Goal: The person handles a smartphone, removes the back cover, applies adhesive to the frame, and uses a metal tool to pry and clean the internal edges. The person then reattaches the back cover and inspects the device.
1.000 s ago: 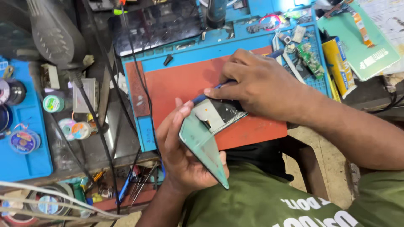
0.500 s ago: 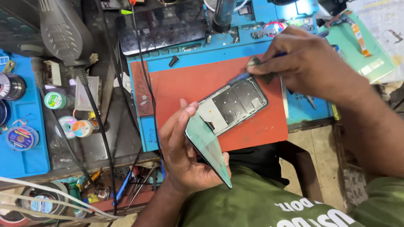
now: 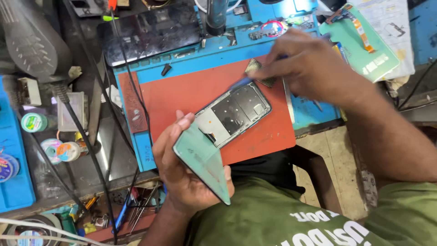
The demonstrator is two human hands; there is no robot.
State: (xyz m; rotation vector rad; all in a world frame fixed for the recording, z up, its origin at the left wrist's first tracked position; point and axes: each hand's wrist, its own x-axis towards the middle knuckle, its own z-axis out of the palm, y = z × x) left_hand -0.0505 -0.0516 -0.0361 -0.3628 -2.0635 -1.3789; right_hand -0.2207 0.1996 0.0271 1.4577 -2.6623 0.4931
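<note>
Left hand (image 3: pixel 182 173) closed around an opened phone, low in the middle of the view, above the near edge of the red mat (image 3: pixel 191 91). Fingers (image 3: pixel 175 130) curled over the left edge of the phone frame (image 3: pixel 234 114), thumb under the mint-green back cover (image 3: pixel 202 161). Cover swung away from the frame like a book page, joined only along the side inside the palm. Frame tilted up to the right, with grey metal plates and a dark rim showing; its far end well apart from the left fingers.

Right hand (image 3: pixel 314 68) over the upper right part of the mat, fingers pinched shut on a thin blue tool (image 3: pixel 241 83). Tool tip just at the top corner of the frame; touching or not, cannot tell. Beside the tip, a small dark ribbed piece (image 3: pixel 259 73) flat on the mat, partly under the right fingers.

Mat on a blue tray (image 3: pixel 182 61) on the crowded surface. Dark glass panel (image 3: pixel 150 32) behind the tray, another green back cover (image 3: pixel 364 45) at the upper right, solder spools (image 3: pixel 34 122) at the left.
</note>
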